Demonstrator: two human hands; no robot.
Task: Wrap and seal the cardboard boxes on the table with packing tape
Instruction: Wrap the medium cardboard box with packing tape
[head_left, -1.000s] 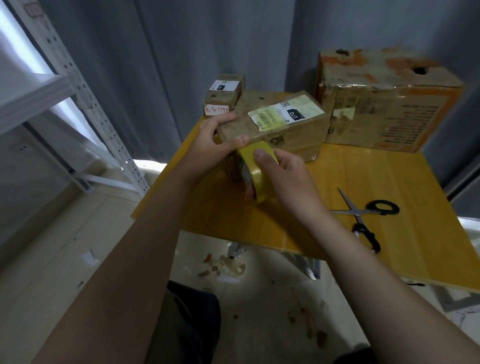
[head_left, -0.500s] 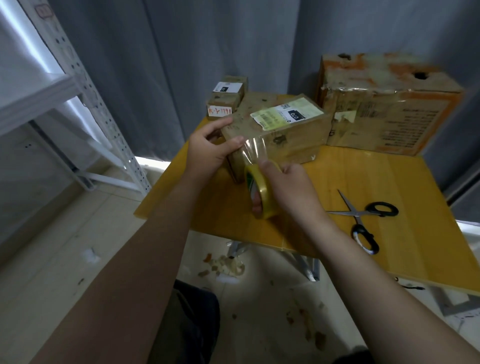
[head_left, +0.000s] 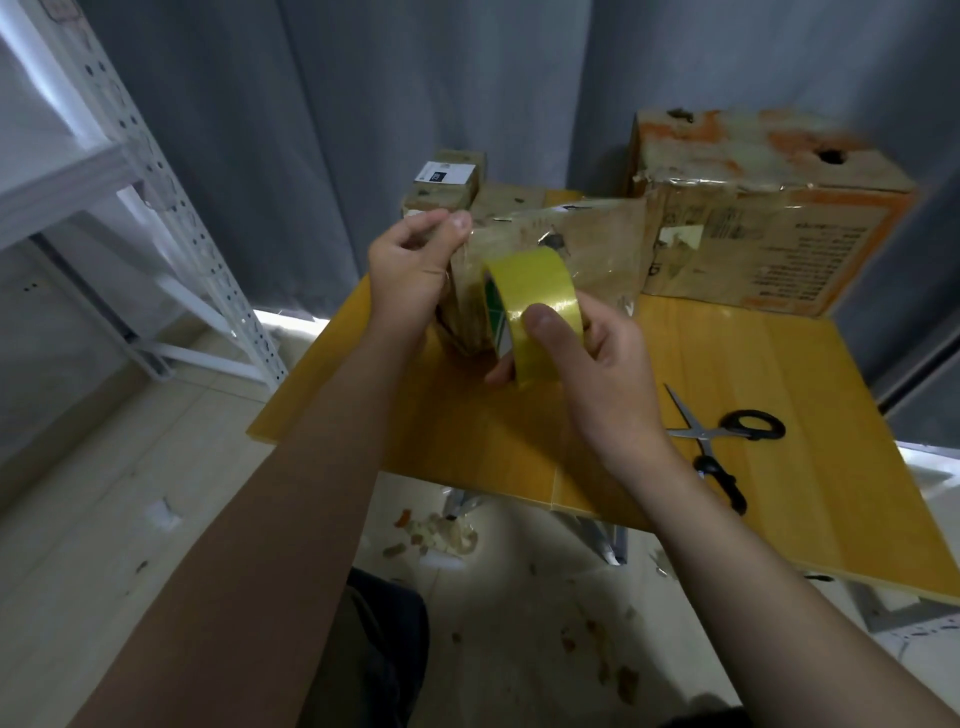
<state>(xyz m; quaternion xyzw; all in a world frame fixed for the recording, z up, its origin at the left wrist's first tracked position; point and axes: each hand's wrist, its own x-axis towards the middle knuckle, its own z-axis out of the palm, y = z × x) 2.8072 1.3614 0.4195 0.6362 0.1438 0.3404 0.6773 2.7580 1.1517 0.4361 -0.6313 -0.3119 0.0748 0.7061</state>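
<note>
A worn cardboard box (head_left: 582, 244) stands tipped on the yellow table (head_left: 779, 374), its labelled face turned away from me. My left hand (head_left: 415, 265) grips the box's upper left corner, thumb and fingers curled over the edge. My right hand (head_left: 587, 358) grips a roll of yellowish packing tape (head_left: 524, 306) in front of the box, thumb pressed on the roll's outer face. A clear strip of tape runs from the roll onto the box's near side.
Black-handled scissors (head_left: 722, 447) lie open on the table to the right. A large battered carton (head_left: 769, 213) stands at the back right, two small boxes (head_left: 452, 182) at the back left. A white metal shelf (head_left: 156, 208) is on the left. Scraps litter the floor.
The box has been tipped up, so its label faces away. My right hand raised the tape roll and turned it. My left hand shifted to the box's top corner.
</note>
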